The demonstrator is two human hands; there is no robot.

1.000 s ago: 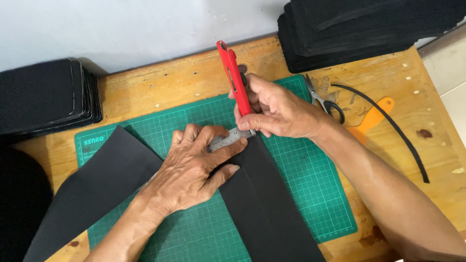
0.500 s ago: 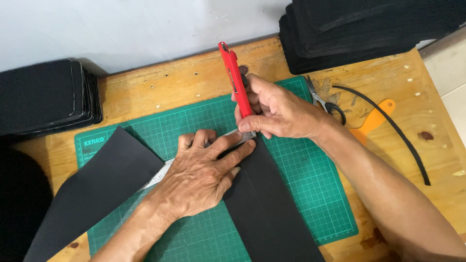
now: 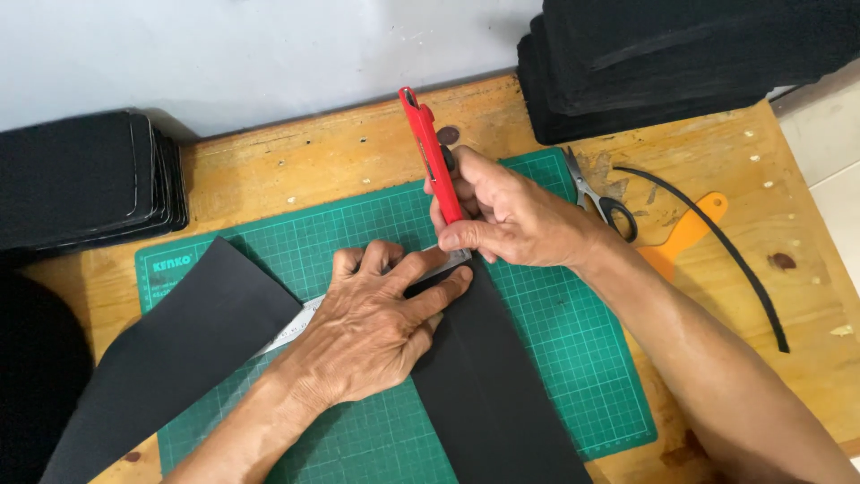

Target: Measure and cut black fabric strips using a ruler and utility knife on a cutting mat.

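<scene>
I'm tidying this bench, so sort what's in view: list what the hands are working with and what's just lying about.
In use:
- left hand pressing the metal ruler
- right hand holding the red utility knife
- black sheet
- green cutting mat

Lying about:
- scissors
- orange tool
- black strip
- stacks of black pieces

Mat (image 3: 555,358) on table (image 3: 296,170); sheet (image 3: 502,403) on mat; stacks (image 3: 81,179) left & right; scissors (image 3: 596,193) right of mat.
</scene>
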